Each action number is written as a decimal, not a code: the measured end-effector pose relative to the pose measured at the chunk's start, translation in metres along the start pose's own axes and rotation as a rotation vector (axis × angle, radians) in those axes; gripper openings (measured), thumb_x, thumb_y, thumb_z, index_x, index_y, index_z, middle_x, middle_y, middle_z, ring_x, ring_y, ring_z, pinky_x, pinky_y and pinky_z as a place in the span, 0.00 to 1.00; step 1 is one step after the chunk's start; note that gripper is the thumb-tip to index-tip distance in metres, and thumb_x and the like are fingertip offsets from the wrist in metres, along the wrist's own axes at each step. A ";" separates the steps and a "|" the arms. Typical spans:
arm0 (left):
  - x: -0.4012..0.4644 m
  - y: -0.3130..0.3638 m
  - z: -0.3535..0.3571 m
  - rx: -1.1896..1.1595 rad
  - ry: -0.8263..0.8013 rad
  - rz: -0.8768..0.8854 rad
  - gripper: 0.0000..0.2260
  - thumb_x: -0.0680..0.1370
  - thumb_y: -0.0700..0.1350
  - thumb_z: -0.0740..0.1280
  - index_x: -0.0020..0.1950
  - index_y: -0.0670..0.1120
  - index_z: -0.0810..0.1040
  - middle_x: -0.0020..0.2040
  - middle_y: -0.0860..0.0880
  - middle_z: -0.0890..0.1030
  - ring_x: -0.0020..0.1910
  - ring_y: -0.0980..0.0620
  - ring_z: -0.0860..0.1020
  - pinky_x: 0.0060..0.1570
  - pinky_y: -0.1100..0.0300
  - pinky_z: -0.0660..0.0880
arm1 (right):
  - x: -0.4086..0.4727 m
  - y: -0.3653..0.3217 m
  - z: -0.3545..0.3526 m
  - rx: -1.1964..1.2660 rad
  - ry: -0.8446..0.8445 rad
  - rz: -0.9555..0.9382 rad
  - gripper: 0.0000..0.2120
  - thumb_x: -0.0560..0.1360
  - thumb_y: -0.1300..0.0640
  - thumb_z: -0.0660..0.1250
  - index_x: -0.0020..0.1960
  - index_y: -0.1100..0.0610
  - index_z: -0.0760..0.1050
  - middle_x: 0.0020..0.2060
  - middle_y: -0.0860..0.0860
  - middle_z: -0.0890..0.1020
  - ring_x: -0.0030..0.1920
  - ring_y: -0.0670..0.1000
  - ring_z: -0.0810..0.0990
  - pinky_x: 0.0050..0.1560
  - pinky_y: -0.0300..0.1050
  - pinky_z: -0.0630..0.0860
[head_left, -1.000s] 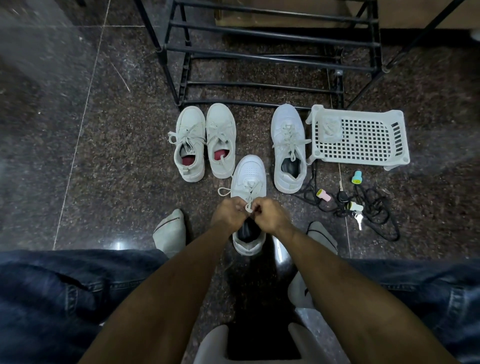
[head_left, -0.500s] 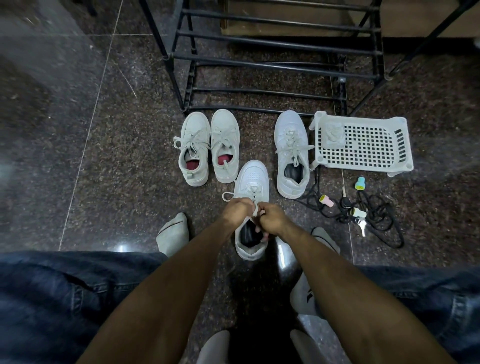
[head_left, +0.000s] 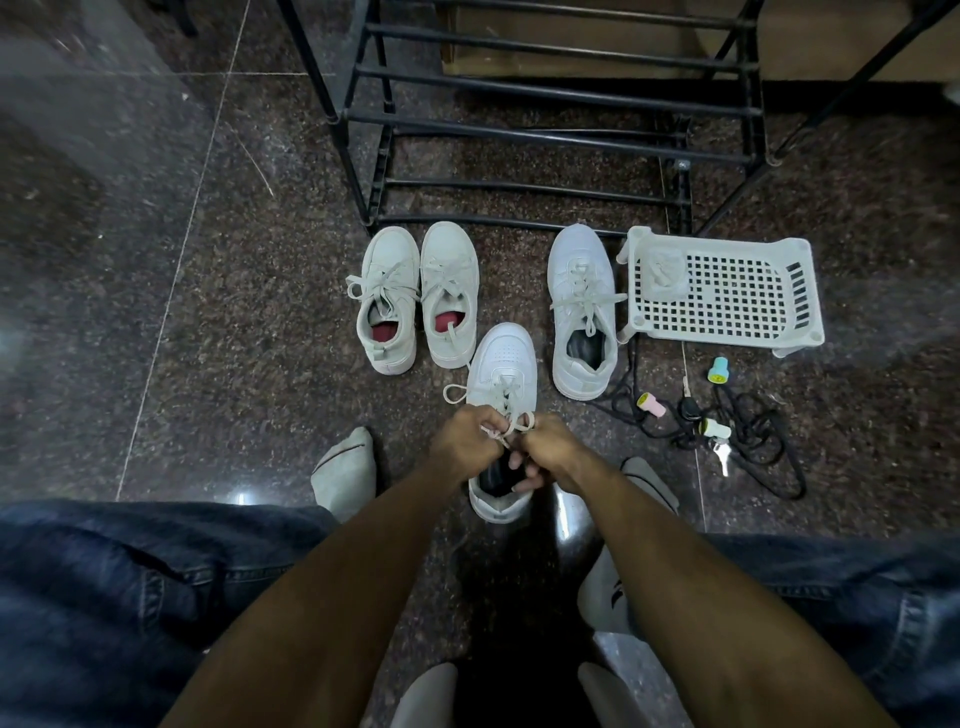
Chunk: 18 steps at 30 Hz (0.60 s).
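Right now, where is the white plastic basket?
In the head view, the basket sits on the floor at right, beside a lone white sneaker, in front of the black rack, with tangled cords nearer the person.

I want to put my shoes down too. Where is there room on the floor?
The floor left of the grey pair is bare. The right is crowded: white sneaker, basket, tangled cord. In the middle, left hand and right hand grip the laces of the near sneaker.
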<state>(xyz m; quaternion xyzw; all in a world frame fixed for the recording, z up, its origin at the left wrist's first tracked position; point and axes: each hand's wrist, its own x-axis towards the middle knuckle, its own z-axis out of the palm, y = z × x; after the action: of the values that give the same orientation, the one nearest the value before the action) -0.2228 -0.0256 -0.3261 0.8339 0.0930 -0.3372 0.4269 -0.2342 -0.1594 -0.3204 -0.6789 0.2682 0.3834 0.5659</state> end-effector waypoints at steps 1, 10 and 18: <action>0.000 -0.003 0.002 0.029 0.010 0.026 0.12 0.71 0.39 0.72 0.39 0.56 0.76 0.45 0.52 0.81 0.45 0.52 0.79 0.46 0.61 0.74 | -0.001 -0.001 0.000 -0.022 -0.004 0.000 0.08 0.80 0.64 0.57 0.47 0.59 0.74 0.28 0.55 0.76 0.21 0.48 0.69 0.27 0.48 0.80; 0.001 0.016 0.006 -0.069 0.117 -0.022 0.09 0.74 0.41 0.70 0.35 0.50 0.75 0.36 0.50 0.78 0.36 0.52 0.76 0.41 0.56 0.75 | -0.004 0.005 -0.003 -0.198 0.010 -0.081 0.11 0.77 0.70 0.58 0.44 0.57 0.74 0.33 0.59 0.78 0.23 0.53 0.72 0.23 0.45 0.73; 0.008 0.043 -0.027 -0.808 0.507 -0.106 0.07 0.76 0.34 0.65 0.39 0.43 0.74 0.29 0.45 0.73 0.24 0.52 0.68 0.20 0.65 0.64 | -0.006 -0.003 -0.004 -0.001 -0.022 -0.003 0.02 0.77 0.64 0.62 0.46 0.60 0.72 0.27 0.58 0.77 0.20 0.51 0.67 0.25 0.48 0.79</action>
<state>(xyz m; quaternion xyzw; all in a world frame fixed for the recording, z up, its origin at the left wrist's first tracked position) -0.1845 -0.0327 -0.2921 0.6513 0.3603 -0.0815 0.6629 -0.2340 -0.1631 -0.3137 -0.6753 0.2609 0.3902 0.5688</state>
